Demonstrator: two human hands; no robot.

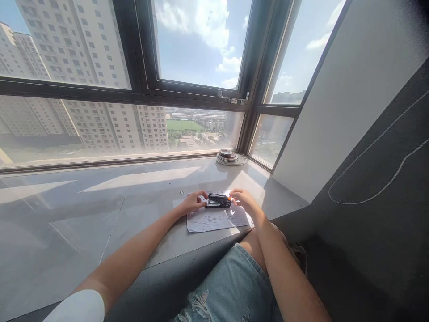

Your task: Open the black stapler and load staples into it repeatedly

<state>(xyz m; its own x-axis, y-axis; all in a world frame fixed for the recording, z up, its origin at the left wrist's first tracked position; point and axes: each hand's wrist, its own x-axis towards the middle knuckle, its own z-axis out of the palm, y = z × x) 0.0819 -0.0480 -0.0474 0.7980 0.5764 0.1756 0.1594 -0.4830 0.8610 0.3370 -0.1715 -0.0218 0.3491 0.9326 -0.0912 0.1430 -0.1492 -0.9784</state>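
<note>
I had a black stapler (218, 201), orange at its right end, lying crosswise over white, line-covered paper sheets (208, 222); the sheets lay flat on the pale ledge (147, 210), near its front edge.

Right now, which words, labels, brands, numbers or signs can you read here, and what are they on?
None can be read.
Paper sheets: rows of fine marks, too small to read.
Black stapler: too small and blurred to tell any label.

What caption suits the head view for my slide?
Left hand and right hand at opposite ends of a black stapler over papers on a sunlit windowsill.
</note>
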